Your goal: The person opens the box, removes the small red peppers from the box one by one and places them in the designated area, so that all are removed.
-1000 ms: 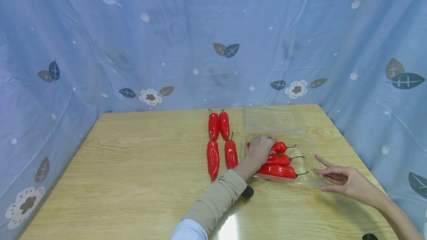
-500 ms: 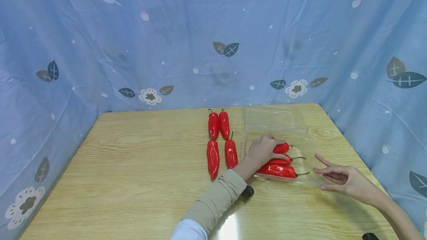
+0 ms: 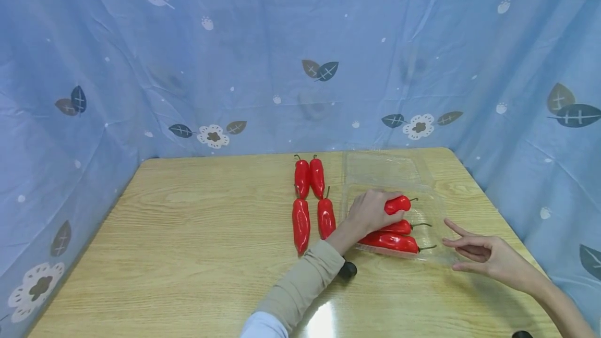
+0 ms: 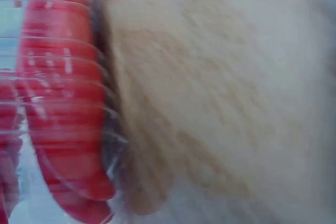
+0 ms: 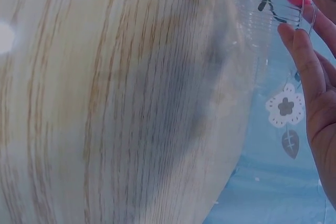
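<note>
In the head view, my left hand (image 3: pixel 371 212) reaches into a clear plastic clamshell container (image 3: pixel 429 215) and grips a red pepper (image 3: pixel 397 205) near its stem end. The palm covers the rest of that pepper. Two more red peppers lie nearer me in the same half: a middle one (image 3: pixel 399 227), and a front one (image 3: pixel 392 241) along the near wall. The left wrist view shows a pepper (image 4: pixel 65 93) through the ribbed plastic beside the hand. My right hand (image 3: pixel 493 260) is at the container's right side, fingers fairly straight, fingertips right at the rim.
Left of the container, several red peppers lie in two rows, including a front-left one (image 3: pixel 301 226) and a back-right one (image 3: pixel 316 177). The container's lid (image 3: pixel 382 166) lies folded back on the wooden table (image 3: pixel 197 233). A blue patterned curtain (image 3: pixel 263 56) encloses the back and sides.
My left hand has shifted slightly right and now grips the back pepper, whose stem end has shifted a little. My right hand stays by the rim. The loose peppers have not moved.
</note>
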`<state>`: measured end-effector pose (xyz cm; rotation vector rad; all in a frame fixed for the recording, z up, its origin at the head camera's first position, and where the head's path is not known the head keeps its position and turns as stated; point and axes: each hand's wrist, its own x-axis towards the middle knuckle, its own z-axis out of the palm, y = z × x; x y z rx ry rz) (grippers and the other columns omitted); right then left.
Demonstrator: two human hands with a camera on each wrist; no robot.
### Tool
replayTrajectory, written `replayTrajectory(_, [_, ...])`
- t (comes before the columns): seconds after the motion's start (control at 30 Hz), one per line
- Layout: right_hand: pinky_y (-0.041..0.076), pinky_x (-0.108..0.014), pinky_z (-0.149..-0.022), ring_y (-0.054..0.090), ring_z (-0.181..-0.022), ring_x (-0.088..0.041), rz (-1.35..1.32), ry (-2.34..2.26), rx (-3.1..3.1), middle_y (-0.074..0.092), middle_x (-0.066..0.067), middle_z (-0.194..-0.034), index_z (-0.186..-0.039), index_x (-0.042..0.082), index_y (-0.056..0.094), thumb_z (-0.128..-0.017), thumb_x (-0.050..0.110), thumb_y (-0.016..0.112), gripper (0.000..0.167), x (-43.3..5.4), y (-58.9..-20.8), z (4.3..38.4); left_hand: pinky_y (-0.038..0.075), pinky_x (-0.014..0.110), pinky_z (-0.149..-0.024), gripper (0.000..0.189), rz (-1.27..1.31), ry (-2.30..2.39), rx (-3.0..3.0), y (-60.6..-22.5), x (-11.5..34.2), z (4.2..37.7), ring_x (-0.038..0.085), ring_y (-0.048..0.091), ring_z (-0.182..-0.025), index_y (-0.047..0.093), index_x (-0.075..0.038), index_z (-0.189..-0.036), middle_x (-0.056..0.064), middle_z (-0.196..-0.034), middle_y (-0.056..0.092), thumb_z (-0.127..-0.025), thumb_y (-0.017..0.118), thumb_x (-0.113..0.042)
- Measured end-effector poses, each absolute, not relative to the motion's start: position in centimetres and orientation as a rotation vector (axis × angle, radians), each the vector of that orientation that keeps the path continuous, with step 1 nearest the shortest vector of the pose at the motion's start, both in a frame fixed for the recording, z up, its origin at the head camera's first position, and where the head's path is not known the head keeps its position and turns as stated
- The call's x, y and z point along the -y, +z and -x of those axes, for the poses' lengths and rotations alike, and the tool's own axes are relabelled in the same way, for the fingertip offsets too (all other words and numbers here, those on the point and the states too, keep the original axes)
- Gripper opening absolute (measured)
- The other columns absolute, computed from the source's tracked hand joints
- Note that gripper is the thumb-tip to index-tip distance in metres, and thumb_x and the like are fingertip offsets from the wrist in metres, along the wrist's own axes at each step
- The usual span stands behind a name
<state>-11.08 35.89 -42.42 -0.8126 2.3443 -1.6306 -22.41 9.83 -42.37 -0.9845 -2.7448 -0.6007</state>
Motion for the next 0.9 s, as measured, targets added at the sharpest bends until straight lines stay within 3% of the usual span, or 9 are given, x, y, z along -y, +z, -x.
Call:
replayTrajectory(0.2, [0.052,-0.021,-0.083,0.055,-0.116,-0.001,0.822,-1.617,-2.358,0.035,0.026,-0.146,-0.112,-0.017,0.059,-0.08,-0.013,0.067,0.034,-35.9,-42.2,11.0,0.038,0.009,-0.059,0.046,0.975,-0.842,2.815,-41.0,-9.0,21.9,0.0,0.054,-0.08,0.062,-0.028,-0.13,-0.006,-0.107,0.07,-0.086,0.07,-0.04])
replayTrajectory(0.37, [0.052,-0.022,-0.083,0.055,-0.116,-0.001,0.844,-1.608,-2.39,0.036,0.025,-0.147,-0.111,-0.016,0.059,-0.079,-0.014,0.067,0.034,-36.1,-42.4,10.9,0.04,0.006,-0.06,0.046,0.999,-1.025,2.791,-40.1,-8.2,21.1,-0.001,0.052,-0.079,0.064,-0.025,-0.127,-0.007,-0.106,0.07,-0.084,0.074,-0.036])
replayTrajectory(0.9, [0.052,-0.021,-0.082,0.056,-0.114,-0.002,0.845,-1.581,-2.414,0.035,0.023,-0.147,-0.113,-0.014,0.061,-0.079,-0.013,0.068,0.035,-36.0,-42.6,11.0,0.051,0.014,-0.069,0.044,0.866,-1.57,2.532,-38.6,-1.6,18.0,0.002,0.06,-0.088,0.069,-0.016,-0.121,-0.001,-0.111,0.07,-0.079,0.08,-0.024])
